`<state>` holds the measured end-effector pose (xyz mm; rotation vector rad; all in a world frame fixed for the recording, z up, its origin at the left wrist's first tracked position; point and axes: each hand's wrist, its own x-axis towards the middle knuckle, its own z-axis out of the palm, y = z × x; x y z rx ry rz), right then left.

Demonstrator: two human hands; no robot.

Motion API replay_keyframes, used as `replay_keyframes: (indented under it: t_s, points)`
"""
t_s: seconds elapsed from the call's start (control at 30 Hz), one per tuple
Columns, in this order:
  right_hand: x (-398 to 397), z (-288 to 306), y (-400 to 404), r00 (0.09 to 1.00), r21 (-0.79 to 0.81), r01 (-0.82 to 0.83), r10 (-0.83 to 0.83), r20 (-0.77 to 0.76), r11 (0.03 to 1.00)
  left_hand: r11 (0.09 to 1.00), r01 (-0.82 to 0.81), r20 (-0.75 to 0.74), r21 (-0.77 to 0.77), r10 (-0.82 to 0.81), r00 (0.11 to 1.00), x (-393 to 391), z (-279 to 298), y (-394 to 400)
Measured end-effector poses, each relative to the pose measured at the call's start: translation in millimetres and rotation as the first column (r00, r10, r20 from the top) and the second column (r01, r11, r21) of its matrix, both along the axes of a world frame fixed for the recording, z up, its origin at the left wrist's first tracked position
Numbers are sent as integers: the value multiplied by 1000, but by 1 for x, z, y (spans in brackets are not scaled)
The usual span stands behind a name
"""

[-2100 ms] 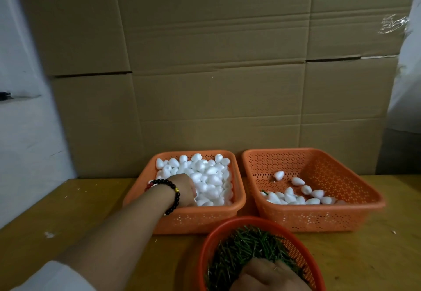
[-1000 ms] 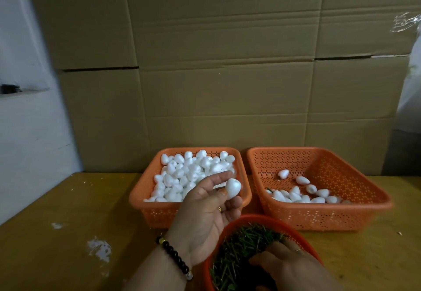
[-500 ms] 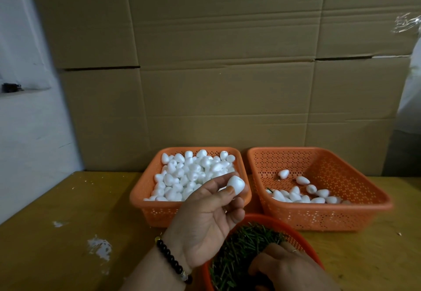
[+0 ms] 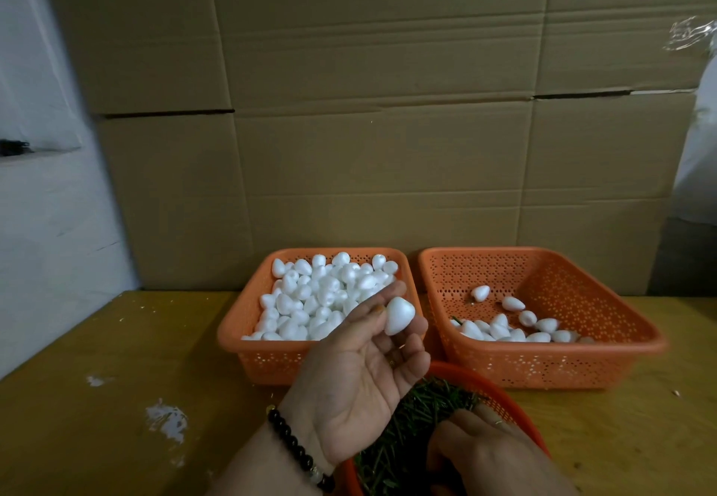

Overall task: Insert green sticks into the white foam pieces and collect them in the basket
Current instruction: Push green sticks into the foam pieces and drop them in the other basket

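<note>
My left hand (image 4: 361, 375), palm up with a black bead bracelet on the wrist, pinches one white foam piece (image 4: 399, 316) between thumb and fingers above the round red basket (image 4: 500, 391) of green sticks (image 4: 423, 410). My right hand (image 4: 489, 456) is down in that pile of sticks with its fingers curled; whether it holds a stick is hidden. Behind stands the left orange basket (image 4: 248, 344), full of plain foam pieces. The right orange basket (image 4: 562, 363) holds several foam pieces, a green stick end showing at one.
Both orange baskets stand side by side on a yellow wooden table (image 4: 97, 398) against a wall of cardboard boxes (image 4: 368, 127). White smears (image 4: 167, 418) and crumbs mark the table on the left. A white wall (image 4: 38, 204) closes the left side.
My left hand took a foam piece from the left basket, drew back toward me and turned palm up. It has since held nearly still. My right hand keeps moving among the sticks.
</note>
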<state>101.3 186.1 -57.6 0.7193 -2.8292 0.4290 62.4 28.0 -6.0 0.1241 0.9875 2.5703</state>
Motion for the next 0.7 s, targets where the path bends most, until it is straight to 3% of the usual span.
replay_keyframes:
  t_s: [0.13,0.23,0.33,0.57,0.63,0.7]
  points:
    - [2,0,-2,998,99,24,-17,-68,995,1000,-10,70,22,9,998,1,0,4]
    - [4,9,-5,997,64,55,-51,-62,996,999,-7,100,34,4,995,2,0,6]
    - [2,-1,-2,998,-44,-25,22,-59,999,1000,12,89,11,-13,996,3,-1,5]
    - [1,-4,-2,999,-76,33,-36,-35,997,999,27,146,48,-33,989,2,-1,6]
    - [0,-6,0,989,55,17,-9,-145,998,997,26,154,68,-36,987,1,-2,6]
    - [3,5,-1,982,-17,45,-47,-184,999,999,20,130,47,-26,991,1,-2,6]
